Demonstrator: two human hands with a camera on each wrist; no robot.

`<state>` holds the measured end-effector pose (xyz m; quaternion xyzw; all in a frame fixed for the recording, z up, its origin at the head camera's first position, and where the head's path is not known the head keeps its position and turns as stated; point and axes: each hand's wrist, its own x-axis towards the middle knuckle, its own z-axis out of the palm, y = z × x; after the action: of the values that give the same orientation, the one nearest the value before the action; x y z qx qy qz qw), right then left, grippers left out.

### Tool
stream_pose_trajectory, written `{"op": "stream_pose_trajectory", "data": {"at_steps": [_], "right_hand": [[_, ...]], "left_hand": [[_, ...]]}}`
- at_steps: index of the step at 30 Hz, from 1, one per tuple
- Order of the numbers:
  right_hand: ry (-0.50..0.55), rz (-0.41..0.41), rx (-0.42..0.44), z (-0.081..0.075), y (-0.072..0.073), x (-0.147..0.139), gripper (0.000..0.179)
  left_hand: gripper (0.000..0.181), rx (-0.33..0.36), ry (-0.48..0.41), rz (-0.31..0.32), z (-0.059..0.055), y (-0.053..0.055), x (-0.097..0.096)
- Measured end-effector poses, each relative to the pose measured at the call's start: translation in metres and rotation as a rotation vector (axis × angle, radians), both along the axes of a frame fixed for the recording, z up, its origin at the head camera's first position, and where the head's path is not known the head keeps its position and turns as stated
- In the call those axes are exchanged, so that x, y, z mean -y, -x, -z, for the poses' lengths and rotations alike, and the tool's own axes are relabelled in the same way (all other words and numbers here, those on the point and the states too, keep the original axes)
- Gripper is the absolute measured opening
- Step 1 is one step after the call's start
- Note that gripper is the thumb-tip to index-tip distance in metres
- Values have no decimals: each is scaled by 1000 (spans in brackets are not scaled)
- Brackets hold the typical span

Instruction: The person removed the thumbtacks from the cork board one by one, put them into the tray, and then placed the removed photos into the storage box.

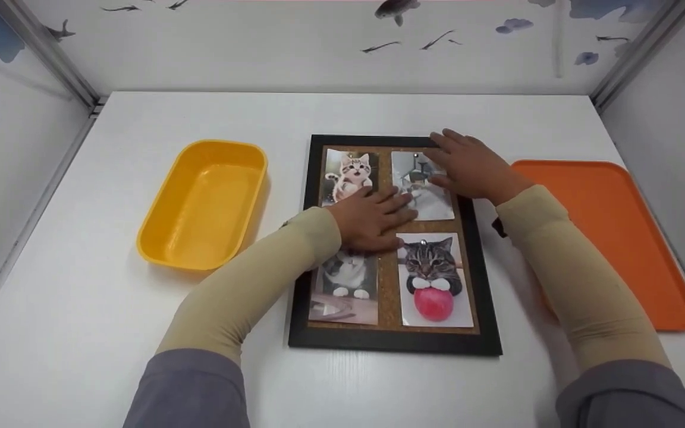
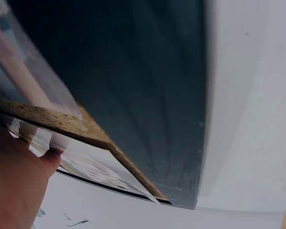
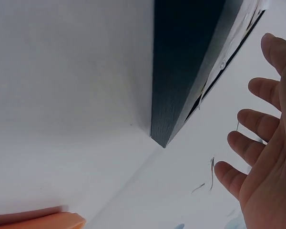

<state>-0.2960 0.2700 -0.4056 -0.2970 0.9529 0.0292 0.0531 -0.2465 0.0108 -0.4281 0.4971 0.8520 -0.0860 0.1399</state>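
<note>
A cork board (image 1: 389,291) in a black frame (image 1: 396,340) lies flat on the table, bearing several cat photos. My left hand (image 1: 372,220), fingers spread, lies over its middle, partly covering the kitten photo (image 1: 354,169) and the lower-left photo (image 1: 345,297). Over the upper-right edge is my right hand (image 1: 467,163), fingers extended beside the grey photo (image 1: 431,205); in the right wrist view, these fingers (image 3: 260,125) look apart from the frame (image 3: 186,62). The tabby photo (image 1: 434,279), with a pink ball, has a silver pin (image 1: 423,242) at its top. Neither hand grips anything.
A yellow basin (image 1: 200,208) stands left of the board. To the right, an orange tray (image 1: 628,249) lies partly behind the right forearm. White panels (image 1: 289,53) with painted fish border the table (image 1: 81,333) at the back and sides.
</note>
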Motion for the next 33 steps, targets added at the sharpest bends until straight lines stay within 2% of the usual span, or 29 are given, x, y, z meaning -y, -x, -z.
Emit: {"op": "stream_pose_trajectory", "data": {"at_steps": [8, 16, 20, 26, 33], "right_hand": [[-14, -26, 5, 5, 9, 2, 63], [-28, -49, 4, 9, 24, 3, 59], [-9, -49, 24, 10, 31, 6, 56], [79, 13, 89, 13, 40, 11, 49], [116, 3, 88, 19, 43, 14, 46]], "left_hand": [[72, -4, 19, -9, -2, -1, -2], [72, -10, 21, -9, -3, -1, 0], [72, -14, 24, -2, -3, 0, 1], [74, 8, 19, 0, -1, 2, 0], [71, 30, -3, -15, -1, 3, 0]]}}
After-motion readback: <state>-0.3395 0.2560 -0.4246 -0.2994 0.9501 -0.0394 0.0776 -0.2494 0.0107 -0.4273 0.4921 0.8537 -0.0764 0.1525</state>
